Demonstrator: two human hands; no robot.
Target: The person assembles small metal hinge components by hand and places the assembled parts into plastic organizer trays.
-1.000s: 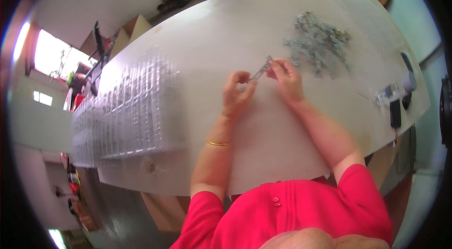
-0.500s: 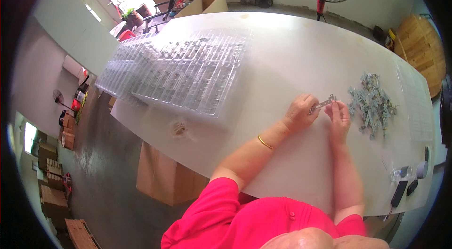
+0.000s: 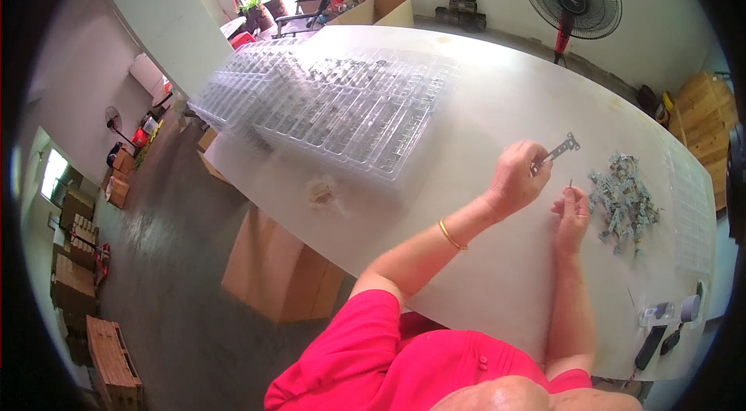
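Note:
My left hand (image 3: 519, 174) is closed around one end of a flat grey metal bracket (image 3: 565, 148), a strip with holes and a wider T-shaped end pointing up and away to the right. Just below and to the right, my right hand (image 3: 573, 217) pinches a thin, short pin-like piece (image 3: 571, 183), too small to name surely. The two hands are apart, both above the white table (image 3: 466, 271). Right beside my right hand lies a heap of small grey metal parts (image 3: 624, 205).
Clear plastic trays (image 3: 350, 120) filled with metal parts are stacked on the table's left. A crumpled brownish scrap (image 3: 320, 192) lies in front of them. At the right edge are a clear container (image 3: 657, 315) and a black oblong object (image 3: 650, 346). A cardboard box (image 3: 280, 267) stands below the table.
My hands have separated: the left has raised the bracket up and away from the right, which now shows the thin piece between its fingertips. The whole view has shifted slightly.

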